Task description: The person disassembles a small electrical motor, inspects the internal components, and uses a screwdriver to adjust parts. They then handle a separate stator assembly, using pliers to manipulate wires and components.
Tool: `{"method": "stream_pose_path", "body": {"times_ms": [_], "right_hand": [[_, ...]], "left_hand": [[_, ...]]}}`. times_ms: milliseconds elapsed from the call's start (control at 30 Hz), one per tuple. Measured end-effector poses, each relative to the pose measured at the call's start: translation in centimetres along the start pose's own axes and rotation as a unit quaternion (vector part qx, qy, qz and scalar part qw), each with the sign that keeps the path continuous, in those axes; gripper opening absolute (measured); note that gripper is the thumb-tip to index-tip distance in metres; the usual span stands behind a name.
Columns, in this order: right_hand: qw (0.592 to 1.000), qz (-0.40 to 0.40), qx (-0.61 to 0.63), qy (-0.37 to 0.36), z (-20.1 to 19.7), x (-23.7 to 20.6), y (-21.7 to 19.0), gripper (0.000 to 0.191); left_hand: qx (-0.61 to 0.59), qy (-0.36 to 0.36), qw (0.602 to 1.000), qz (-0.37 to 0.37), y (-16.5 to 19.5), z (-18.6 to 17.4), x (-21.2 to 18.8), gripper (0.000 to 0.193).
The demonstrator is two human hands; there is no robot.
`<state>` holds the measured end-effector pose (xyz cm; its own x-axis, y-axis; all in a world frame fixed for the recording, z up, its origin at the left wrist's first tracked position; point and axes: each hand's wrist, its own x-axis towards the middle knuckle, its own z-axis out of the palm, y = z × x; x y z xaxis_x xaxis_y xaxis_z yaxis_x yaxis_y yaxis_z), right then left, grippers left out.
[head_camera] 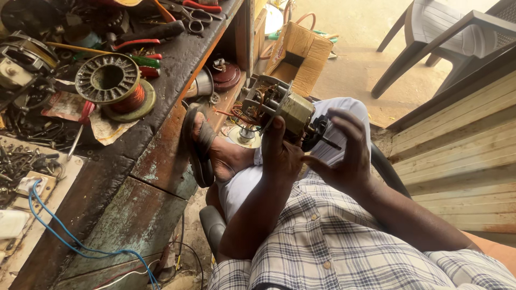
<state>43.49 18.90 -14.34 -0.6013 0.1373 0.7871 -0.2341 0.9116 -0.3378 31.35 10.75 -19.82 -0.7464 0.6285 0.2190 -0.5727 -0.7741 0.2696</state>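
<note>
I hold a small electric motor (pixel 277 104) with copper windings and a metal frame above my lap. My left hand (pixel 280 153) grips its body from below. My right hand (pixel 344 153) has its fingers on the black part (pixel 317 131) at the motor's near end. My foot in a sandal (pixel 201 145) rests against the workbench edge.
A worn workbench (pixel 156 156) on the left carries a copper-wound stator ring (pixel 113 83), pliers, screwdrivers, scissors and loose parts. A blue wire (pixel 64 231) trails down. A cardboard box (pixel 298 53) and a plastic chair (pixel 441 37) stand beyond. Wooden planks (pixel 457 156) lie to my right.
</note>
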Motion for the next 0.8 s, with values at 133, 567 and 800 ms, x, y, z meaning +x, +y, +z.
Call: {"method": "stream_pose_path", "body": {"times_ms": [133,567,800], "right_hand": [[0.995,-0.052,-0.087,0.014,0.2,0.4,0.1,0.078],[0.979,0.141,0.149,-0.020,0.1,-0.6,0.9,0.066],[1.000,-0.013,-0.021,0.005,0.1,-0.5,1.5,0.076]], "left_hand": [[-0.011,-0.021,1.000,0.000,-0.2,-0.4,0.0,0.062],[0.013,0.003,1.000,0.000,-0.8,-0.4,0.0,0.058],[0.007,0.010,1.000,-0.016,-0.6,-0.3,-0.1,0.054]]}}
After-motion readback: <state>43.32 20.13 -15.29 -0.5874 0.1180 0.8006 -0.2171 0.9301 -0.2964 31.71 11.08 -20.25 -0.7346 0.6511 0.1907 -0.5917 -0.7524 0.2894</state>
